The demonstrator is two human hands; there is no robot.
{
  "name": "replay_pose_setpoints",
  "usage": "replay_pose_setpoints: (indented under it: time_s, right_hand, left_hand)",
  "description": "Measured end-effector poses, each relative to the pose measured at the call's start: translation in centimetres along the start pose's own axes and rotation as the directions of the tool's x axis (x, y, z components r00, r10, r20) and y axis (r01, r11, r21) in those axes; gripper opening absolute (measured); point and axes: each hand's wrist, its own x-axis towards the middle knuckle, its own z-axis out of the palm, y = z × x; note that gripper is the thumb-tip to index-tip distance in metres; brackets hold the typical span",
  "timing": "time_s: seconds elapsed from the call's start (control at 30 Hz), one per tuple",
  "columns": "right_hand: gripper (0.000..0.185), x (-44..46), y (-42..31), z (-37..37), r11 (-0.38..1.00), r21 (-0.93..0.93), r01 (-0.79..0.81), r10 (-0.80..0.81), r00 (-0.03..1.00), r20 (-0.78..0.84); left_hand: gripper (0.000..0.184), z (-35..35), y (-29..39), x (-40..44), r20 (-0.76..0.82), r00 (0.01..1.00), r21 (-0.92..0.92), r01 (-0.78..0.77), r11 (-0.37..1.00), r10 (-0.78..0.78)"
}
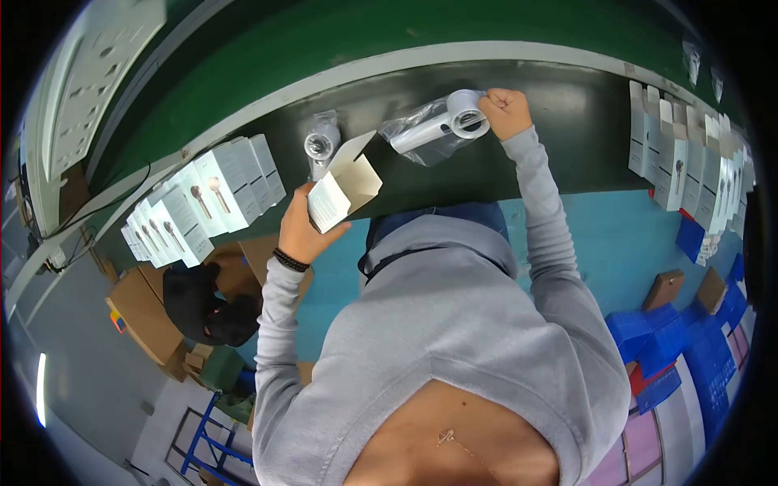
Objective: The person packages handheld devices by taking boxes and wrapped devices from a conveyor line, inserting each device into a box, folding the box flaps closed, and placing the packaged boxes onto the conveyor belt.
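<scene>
Grey sweatshirt [438,300] loomed closest. Left fingers [300,202] gripped an open white box [336,201]; right fingers [498,99], curled tight, pinched a bagged white device [423,134] over the counter [567,105]. Box print [325,198] was too small to read.

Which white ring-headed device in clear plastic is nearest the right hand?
The right device, beside the right hand; the other lies by the held white cardboard box.

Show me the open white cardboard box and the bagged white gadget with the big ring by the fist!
Open white cardboard box [333,199]: head view, on its outer side wall.
Bagged white ring-headed gadget [426,133]: head view, on its straight handle.
</scene>
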Motion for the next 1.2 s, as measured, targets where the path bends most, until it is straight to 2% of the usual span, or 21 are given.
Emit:
replay_pose_setpoints:
  time_s: [0.1, 0.3, 0.4, 0.43, 0.5, 0.6, 0.63, 0.7, 0.8, 0.9, 0.93, 1.03, 1.13, 1.2]
  right_hand:
    - [0.035, -1.6, -2.1, -2.3, 1.0, 0.004, 0.02, -0.02, 0.997, -0.076]
    - [0.038, -4.1, -7.4, -6.7, 0.997, 0.075, 0.028, -0.007, 0.964, -0.265]
    - [0.039, -5.0, -10.5, -8.5, 0.986, 0.108, 0.124, -0.085, 0.946, -0.312]
    - [0.039, -5.1, -11.3, -9.3, 0.987, 0.077, 0.141, -0.113, 0.95, -0.292]
    - [0.039, -4.8, -12.7, -9.4, 0.985, 0.01, 0.175, -0.167, 0.955, -0.244]
    - [0.036, -3.8, -12.9, -9.1, 0.977, -0.05, 0.206, -0.212, 0.961, -0.179]
    - [0.035, -3.5, -12.8, -9.0, 0.973, -0.058, 0.222, -0.228, 0.961, -0.158]
    - [0.034, -2.9, -11.9, -8.7, 0.969, -0.085, 0.232, -0.24, 0.966, -0.096]
    - [0.033, -2.1, -10.8, -8.0, 0.962, -0.116, 0.248, -0.246, 0.969, 0.026]
    - [0.032, -2.0, -9.4, -7.4, 0.976, -0.124, 0.182, -0.172, 0.982, 0.083]
    - [0.031, -2.0, -9.2, -7.3, 0.975, -0.124, 0.183, -0.172, 0.981, 0.09]
    - [0.03, -1.6, -9.3, -6.9, 0.967, -0.136, 0.214, -0.198, 0.972, 0.125]
    - [0.029, -1.0, -10.1, -6.5, 0.942, -0.158, 0.295, -0.269, 0.948, 0.167]
    - [0.029, -0.5, -10.9, -5.9, 0.927, -0.149, 0.343, -0.314, 0.93, 0.19]
  left_hand:
    - [0.086, 1.3, 1.5, 0.4, -0.032, 0.999, -0.119, -0.018, 0.993, 0.014]
    - [0.089, 2.5, 3.7, 0.8, -0.121, 0.979, -0.036, -0.17, 0.985, 0.165]
    - [0.084, 3.0, 5.1, 1.6, -0.04, 0.999, -0.075, -0.006, 0.997, 0.003]
    - [0.076, 4.4, 5.0, 2.4, -0.015, 0.999, -0.097, -0.046, 0.994, 0.044]
    - [0.068, 6.0, 3.8, 2.5, 0.149, 0.982, -0.386, 0.169, 0.907, -0.119]
    - [0.065, 7.6, 4.0, 2.6, 0.254, 0.958, -0.526, 0.254, 0.812, -0.135]
    - [0.063, 7.6, 4.9, 2.6, 0.266, 0.959, -0.473, 0.215, 0.855, -0.094]
    - [0.063, 7.4, 4.7, 3.0, 0.394, 0.906, -0.363, 0.306, 0.88, -0.152]
    - [0.063, 6.3, 5.0, 4.0, 0.616, 0.762, -0.132, 0.352, 0.927, -0.201]
    - [0.064, 5.3, 6.0, 4.2, 0.565, 0.815, -0.217, 0.295, 0.93, -0.127]
    - [0.064, 5.4, 5.6, 4.2, 0.514, 0.856, -0.287, 0.231, 0.93, -0.054]
    - [0.064, 5.0, 7.0, 4.3, 0.551, 0.828, -0.285, 0.3, 0.91, -0.1]
    - [0.064, 6.2, 6.6, 4.1, 0.424, 0.906, -0.253, 0.11, 0.961, 0.007]
    - [0.065, 6.2, 7.3, 4.3, 0.477, 0.876, -0.285, 0.223, 0.932, -0.064]
